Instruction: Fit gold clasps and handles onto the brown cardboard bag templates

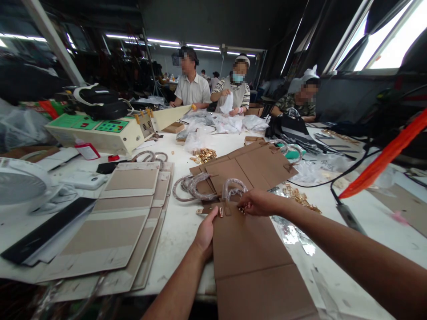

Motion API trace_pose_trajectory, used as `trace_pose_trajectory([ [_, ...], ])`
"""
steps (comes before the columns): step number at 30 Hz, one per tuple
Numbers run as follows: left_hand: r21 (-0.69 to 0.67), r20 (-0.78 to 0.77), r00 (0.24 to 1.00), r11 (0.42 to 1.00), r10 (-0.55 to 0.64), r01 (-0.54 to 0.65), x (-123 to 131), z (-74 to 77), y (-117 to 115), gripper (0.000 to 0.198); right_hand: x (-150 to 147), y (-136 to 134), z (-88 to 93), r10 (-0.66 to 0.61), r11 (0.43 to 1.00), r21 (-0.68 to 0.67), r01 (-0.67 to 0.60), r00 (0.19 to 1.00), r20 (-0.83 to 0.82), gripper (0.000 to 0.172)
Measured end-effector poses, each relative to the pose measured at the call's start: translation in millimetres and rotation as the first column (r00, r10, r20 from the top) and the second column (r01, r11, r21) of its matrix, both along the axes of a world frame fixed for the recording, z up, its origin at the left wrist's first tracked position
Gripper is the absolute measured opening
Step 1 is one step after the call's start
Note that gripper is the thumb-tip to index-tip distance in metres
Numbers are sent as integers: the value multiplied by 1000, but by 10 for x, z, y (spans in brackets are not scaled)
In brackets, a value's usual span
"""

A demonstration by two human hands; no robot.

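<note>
A brown bag panel [250,249] hangs partly over the near table edge. My left hand [205,233] is closed on its left edge, thumb on top beside a small gold-coloured metal fitting [220,212]. The fingers of my right hand [251,202] are pinched together at the panel's upper right. Small shiny bits show under those fingertips, but what they hold is too small to name. Between the hands, a plastic-wrapped handle [234,186] rises from the panel's top. A strap tab with a gold-coloured end [200,212] sticks out to the left.
More brown panels [247,166] with wrapped handles lie just beyond. A stack of panels [123,231] is at left, near a cream machine [96,133] and a white fan [22,182]. Gold fittings [205,155] lie in piles. An orange strip [387,153] hangs at right. Several co-workers sit across the table.
</note>
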State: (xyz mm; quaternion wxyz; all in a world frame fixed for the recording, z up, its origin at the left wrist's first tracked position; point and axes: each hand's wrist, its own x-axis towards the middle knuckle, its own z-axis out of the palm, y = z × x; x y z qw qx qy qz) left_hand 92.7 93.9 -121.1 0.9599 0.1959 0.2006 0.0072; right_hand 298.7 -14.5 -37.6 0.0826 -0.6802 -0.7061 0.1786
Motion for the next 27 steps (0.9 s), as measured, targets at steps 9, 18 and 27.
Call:
trace_pose_trajectory([
  [9, -38, 8, 1000, 999, 21, -20, 14, 19, 6, 57, -91, -66, -85, -4, 996, 92, -9, 990, 142, 13],
  [18, -36, -11, 1000, 999, 25, -25, -7, 19, -14, 58, -255, -334, -300, -243, 941, 235, 244, 969, -31, 22],
  [27, -27, 36, 999, 1000, 9, -8, -7, -24, -33, 59, -267, -359, -289, -368, 879, 217, 425, 893, -258, 16],
])
